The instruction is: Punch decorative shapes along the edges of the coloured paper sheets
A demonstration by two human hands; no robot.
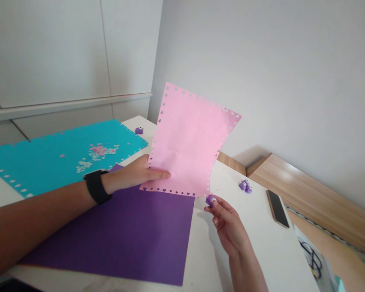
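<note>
Quickly: left hand pinching pink paper, right hand pinching punch

Left hand [134, 172] nearly closed, thumb on the lower edge of a pink paper sheet [190, 138], sheet held up and bowing. Light, floppy stock; punched heart border looks easy to tear, so hold the unpunched margin. Right hand [226, 225] half-curled, fingertips pinching a small purple craft punch [211, 200] just beside the sheet's corner. Black watch [95, 186] on left wrist. Beneath: purple sheet [109, 231], teal sheet [48, 162] with pink paper scraps [97, 154], two more punches [245, 186] [139, 130], phone [277, 208], white table [246, 243].
</note>
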